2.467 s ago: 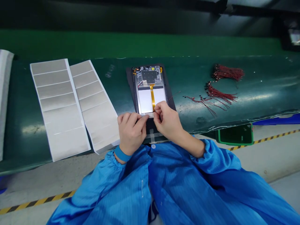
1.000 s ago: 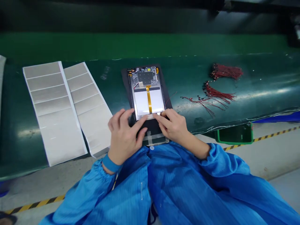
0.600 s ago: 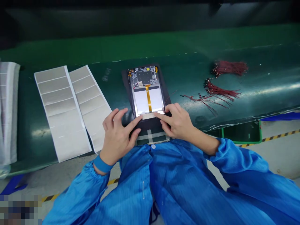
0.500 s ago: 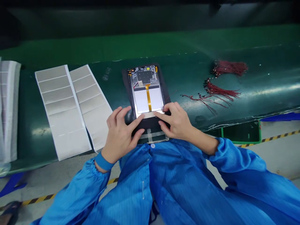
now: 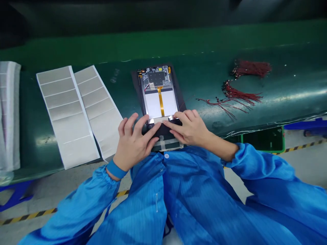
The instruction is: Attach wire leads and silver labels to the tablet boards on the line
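Observation:
An opened tablet [image 5: 153, 103] lies on a dark mat [image 5: 181, 102], its circuit board [image 5: 156, 78] at the far end and an orange ribbon [image 5: 161, 102] running down between two white battery panels. My left hand [image 5: 136, 139] has its fingers spread, with a fingertip on the tablet's near edge. From the right, my right hand [image 5: 187, 127] touches the same edge, fingers apart and index fingertip close to the left one. A pale strip [image 5: 160, 119] lies along that edge, just beyond both fingertips. Neither hand grips anything that I can make out.
Two sheets of silvery labels, one [image 5: 67, 119] overlapping the other [image 5: 100, 109], lie left of the tablet. Red wire bundles [image 5: 251, 68] are on the right. More sheets [image 5: 11, 115] lie at the far left. A green bin [image 5: 264, 139] stands below the table edge.
Both index fingertips have shifted along the tablet's near edge, the left one slightly right and the right one slightly left. The whole view has shifted a little.

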The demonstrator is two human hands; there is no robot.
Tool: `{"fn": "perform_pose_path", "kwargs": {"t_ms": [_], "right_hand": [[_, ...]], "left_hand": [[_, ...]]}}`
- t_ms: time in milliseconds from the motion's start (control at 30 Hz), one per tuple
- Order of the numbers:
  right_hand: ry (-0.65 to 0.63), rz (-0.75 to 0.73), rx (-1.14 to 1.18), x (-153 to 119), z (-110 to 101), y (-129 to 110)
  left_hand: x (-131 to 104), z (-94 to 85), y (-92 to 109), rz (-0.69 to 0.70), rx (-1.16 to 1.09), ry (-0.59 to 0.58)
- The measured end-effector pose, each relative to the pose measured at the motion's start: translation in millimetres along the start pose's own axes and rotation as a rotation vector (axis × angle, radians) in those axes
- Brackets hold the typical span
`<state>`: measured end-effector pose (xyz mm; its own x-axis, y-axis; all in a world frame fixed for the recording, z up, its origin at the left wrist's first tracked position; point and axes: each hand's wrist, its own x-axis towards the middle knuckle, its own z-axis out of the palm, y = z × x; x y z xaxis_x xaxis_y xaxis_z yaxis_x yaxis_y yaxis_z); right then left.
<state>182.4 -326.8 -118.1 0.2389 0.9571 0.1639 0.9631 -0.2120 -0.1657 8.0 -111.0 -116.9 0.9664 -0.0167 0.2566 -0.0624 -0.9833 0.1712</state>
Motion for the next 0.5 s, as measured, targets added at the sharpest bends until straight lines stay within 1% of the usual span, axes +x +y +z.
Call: {"fn": "perform_pose_path", "kwargs": {"t_ms": [100,133,200,267,333,367,433,467,500], "right_hand": [[0.045,-0.02,0.028,-5,-6,9],[0.075,0.006,0.066,-7,-7,13],[0.146,0.145,0.152,-9,-10,20],[0.187,0.366,0.197,-7,-9,23],[0.157,0.542,0.208,1,-5,22],[0.126,0.597,0.215,6,-3,19],[0.085,0.672,0.264,17,1,11],[0.096,0.708,0.319,23,3,6],[0.133,0.748,0.402,29,3,1]], "left_hand": [[-2,-4.4,-5,0.028,0.026,-0.039],[-2,-5.3,-6,0.031,0.006,-0.046],[-2,-4.7,-7,-0.008,-0.074,-0.021],[-1,-0.6,-4,-0.137,-0.192,0.013],[3,6.3,-1,-0.301,-0.32,0.023],[5,10.2,1,-0.373,-0.371,0.02],[12,17.8,3,-0.47,-0.431,0.034],[15,21.0,4,-0.5,-0.443,0.067],[19,23.8,4,-0.522,-0.452,0.108]]}}
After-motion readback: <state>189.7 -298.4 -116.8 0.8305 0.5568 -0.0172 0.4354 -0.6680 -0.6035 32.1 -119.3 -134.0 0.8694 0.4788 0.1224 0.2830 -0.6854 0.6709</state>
